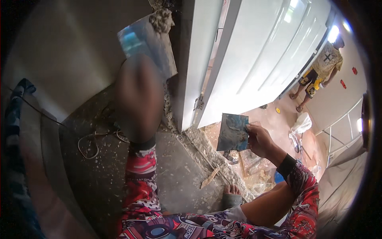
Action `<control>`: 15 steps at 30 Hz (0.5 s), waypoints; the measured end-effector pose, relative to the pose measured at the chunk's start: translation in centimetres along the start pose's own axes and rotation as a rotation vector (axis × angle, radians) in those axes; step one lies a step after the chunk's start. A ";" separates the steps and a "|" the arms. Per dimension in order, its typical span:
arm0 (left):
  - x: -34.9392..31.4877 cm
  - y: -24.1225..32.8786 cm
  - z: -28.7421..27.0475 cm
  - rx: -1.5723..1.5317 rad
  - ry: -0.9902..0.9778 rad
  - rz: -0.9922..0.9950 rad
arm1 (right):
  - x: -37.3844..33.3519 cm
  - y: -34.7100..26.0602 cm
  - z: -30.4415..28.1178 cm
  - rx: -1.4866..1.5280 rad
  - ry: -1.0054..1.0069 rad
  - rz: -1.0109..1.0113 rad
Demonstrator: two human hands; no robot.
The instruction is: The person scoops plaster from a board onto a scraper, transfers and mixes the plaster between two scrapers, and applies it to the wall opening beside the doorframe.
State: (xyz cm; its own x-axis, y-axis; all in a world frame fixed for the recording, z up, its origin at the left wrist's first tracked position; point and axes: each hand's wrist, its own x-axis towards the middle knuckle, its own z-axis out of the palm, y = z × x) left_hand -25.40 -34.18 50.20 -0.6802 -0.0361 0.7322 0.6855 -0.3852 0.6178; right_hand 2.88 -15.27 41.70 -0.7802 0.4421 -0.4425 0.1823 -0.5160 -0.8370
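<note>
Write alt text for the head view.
A person's blurred left hand holds a flat shiny plate with a grey lump at its top corner; the right hand holds a smeared square blade. A white door stands ahead, above a dark floor littered with pale bits. Another person stands at upper right, beyond the door.

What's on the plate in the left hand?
A grey lump at the far corner of the plate; the left hand covers part of its near end, hiding anything there.
</note>
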 end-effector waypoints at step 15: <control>1.0 -3.1 7.1 0.518 0.150 0.740 | -1.4 0.1 -1.3 0.044 0.036 -0.039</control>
State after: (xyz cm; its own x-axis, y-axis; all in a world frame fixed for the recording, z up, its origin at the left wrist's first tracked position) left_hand -26.38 -26.53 51.10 -0.0223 -0.2429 0.9698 0.9661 0.2445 0.0835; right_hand 4.72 -14.99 41.81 -0.7638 0.4886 -0.4218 0.1250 -0.5291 -0.8393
